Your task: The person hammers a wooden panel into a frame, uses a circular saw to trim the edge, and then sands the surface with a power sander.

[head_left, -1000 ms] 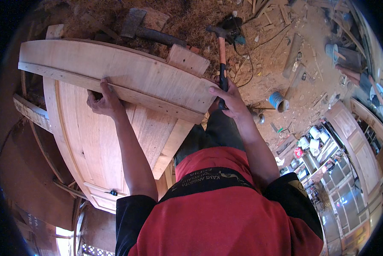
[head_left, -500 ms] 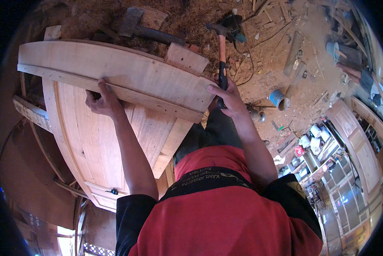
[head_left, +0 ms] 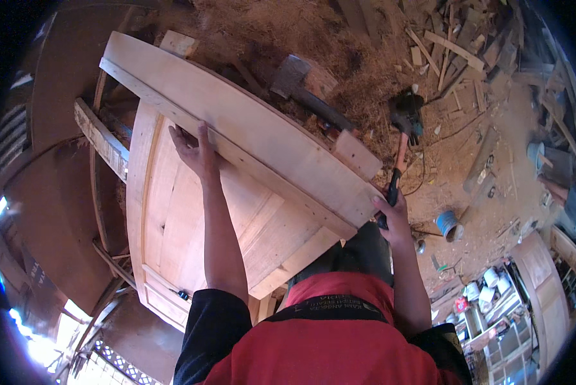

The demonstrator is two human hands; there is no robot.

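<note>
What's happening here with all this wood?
A person in a red and black top is working on a pale wooden door that stands tilted in front of them. Their left hand presses against the curved board at the door's top. Their right hand grips a hammer by its handle, head raised beyond the board's end. Sawdust and wood scraps cover the floor around them.

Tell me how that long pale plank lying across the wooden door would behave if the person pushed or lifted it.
The plank looks thick and solid, so probably stiff and fairly heavy. It overhangs the door at both ends, so a push near one end might pivot it. The left hand rests on its edge; the right hand grips a hammer.
</note>
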